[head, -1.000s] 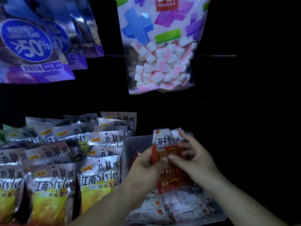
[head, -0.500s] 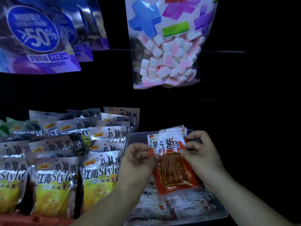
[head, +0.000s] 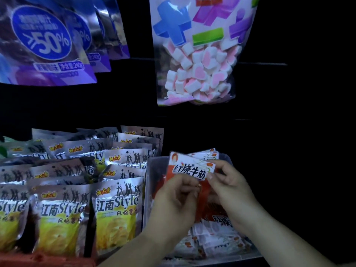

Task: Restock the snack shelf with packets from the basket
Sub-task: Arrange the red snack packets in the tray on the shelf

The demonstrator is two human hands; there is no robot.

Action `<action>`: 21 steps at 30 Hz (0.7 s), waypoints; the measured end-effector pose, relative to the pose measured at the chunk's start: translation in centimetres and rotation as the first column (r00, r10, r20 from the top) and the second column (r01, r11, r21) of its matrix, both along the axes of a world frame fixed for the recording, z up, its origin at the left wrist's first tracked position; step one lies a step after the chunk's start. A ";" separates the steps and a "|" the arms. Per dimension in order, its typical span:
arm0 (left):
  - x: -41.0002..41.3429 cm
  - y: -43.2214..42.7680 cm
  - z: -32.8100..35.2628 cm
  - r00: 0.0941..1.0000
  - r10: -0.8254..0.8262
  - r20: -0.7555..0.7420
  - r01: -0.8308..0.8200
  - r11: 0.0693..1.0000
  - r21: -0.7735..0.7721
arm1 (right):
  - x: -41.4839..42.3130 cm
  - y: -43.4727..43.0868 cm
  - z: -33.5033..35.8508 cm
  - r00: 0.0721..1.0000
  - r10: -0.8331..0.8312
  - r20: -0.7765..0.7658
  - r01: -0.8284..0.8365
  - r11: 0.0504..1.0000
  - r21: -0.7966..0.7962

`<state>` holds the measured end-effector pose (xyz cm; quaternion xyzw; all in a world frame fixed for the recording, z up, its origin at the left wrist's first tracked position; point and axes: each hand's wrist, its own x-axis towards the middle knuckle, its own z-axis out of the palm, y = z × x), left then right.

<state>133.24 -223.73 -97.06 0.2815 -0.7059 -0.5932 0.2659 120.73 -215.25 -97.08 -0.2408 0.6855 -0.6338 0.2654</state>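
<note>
Both hands hold a small stack of red-and-white snack packets [head: 190,167] upright over a clear plastic bin [head: 152,170] on the shelf. My left hand [head: 177,203] grips the stack's lower left side with curled fingers. Its right side is pinched by my right hand [head: 229,189], thumb on the white label. More packets of the same kind [head: 213,241] lie flat in the bin beneath the hands. The lower part of the held stack is hidden behind my fingers.
Rows of silver-and-yellow chip bags [head: 115,212] stand left of the bin. A marshmallow bag [head: 200,70] hangs above it, and purple bags [head: 44,45] hang at the upper left. The area to the right is dark.
The packet stack has been lifted slightly and tilted upright, so its white label faces me. My left hand slid across the red lower part, covering it.
</note>
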 end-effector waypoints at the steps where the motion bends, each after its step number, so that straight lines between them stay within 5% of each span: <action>1: 0.0 -0.4 -0.1 0.997 0.073 0.014 -0.072 0.994 -0.081 | 0.0 0.0 -0.2 0.999 -0.046 -0.002 0.046 0.999 0.005; 3: 0.1 -1.0 -0.4 0.983 0.167 0.072 -0.151 0.969 -0.194 | -0.3 0.2 -0.5 0.992 -0.115 -0.054 0.116 0.993 0.021; 7: 0.3 -0.9 -0.2 0.996 0.018 0.090 -0.042 0.961 0.273 | -0.9 0.5 -0.2 0.990 -0.118 -0.076 0.120 0.992 0.024; 12: 0.6 -1.2 0.3 0.999 0.031 0.019 -0.037 0.900 0.435 | -1.6 1.8 0.4 0.998 0.006 0.057 -0.008 1.000 0.028; 15: 0.7 -1.5 0.6 0.998 0.064 0.004 -0.060 0.908 0.415 | -1.9 3.0 0.6 0.974 0.199 0.107 -0.214 0.965 0.154; 21: 1.0 -1.0 1.0 0.987 -0.160 0.030 0.139 0.924 0.355 | -1.3 2.8 0.5 0.996 0.088 0.016 -0.090 0.979 0.184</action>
